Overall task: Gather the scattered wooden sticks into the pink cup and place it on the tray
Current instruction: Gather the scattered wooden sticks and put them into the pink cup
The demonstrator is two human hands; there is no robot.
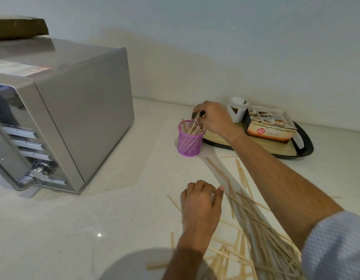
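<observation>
A pink mesh cup (188, 143) stands upright on the white counter, just left of the tray (284, 151), and holds several wooden sticks. My right hand (212, 117) reaches over its rim and pinches a few sticks whose lower ends are inside the cup. Many more wooden sticks (254, 221) lie scattered on the counter in front of the cup, running toward the bottom right. My left hand (201, 203) rests on the counter at the left edge of that pile, fingers curled down; whether it holds a stick is hidden.
A silver microwave (59, 118) fills the left side, with a brown box (19, 27) on top. The wood-surfaced tray with black handles carries a white paper cup (237, 112) and a printed packet box (270, 126). A wall runs behind the counter.
</observation>
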